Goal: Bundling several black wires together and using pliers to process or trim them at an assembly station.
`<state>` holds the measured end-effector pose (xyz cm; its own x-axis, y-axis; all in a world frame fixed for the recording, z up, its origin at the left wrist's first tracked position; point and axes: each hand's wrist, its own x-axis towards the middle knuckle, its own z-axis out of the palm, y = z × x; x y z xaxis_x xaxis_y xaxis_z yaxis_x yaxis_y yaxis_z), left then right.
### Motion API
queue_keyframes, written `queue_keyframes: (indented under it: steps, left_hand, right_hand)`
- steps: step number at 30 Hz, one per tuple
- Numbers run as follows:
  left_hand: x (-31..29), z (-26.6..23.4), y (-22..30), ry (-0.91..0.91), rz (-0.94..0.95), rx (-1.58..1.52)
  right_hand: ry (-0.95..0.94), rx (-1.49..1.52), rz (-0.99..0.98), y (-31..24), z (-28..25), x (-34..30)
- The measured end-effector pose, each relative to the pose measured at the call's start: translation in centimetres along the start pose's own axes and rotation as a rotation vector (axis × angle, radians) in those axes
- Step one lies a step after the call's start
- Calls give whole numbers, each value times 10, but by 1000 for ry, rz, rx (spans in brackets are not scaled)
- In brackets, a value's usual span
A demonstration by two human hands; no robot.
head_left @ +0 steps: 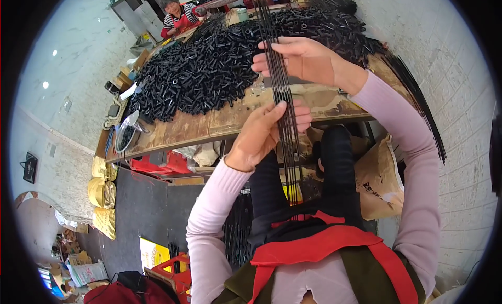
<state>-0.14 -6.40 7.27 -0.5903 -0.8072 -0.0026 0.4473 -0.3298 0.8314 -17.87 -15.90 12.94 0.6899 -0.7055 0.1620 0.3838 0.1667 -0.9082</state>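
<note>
A bundle of long, thin black rods (283, 89) stands out in front of me, running from above the table down toward my lap. My left hand (256, 134) is closed round its middle, thumb across the front and fingers behind. Higher up, my right hand (311, 62) holds the same bundle between its thumb and its fingers, which reach behind the rods. Beyond both hands lies a large heap of short black tubes (204, 69) on the worn wooden table (219, 123).
A clear container (127, 136) with small dark pieces sits at the table's left corner. More long black rods (418, 102) hang over the right edge. A brown paper sack (379, 178) stands by my right leg; golden sacks (102, 194) line the left wall. Across the table sits a person (180, 21).
</note>
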Motion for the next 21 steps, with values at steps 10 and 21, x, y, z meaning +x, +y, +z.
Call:
queue_keyframes:
  steps: [10,21]
  left_hand:
    - [-16,32,1,-17,-8,87]
    - [-10,61,9,65,-4,172]
  right_hand:
    - [116,-151,16,-4,21,-75]
    - [1165,-1656,204,25,-276,-310]
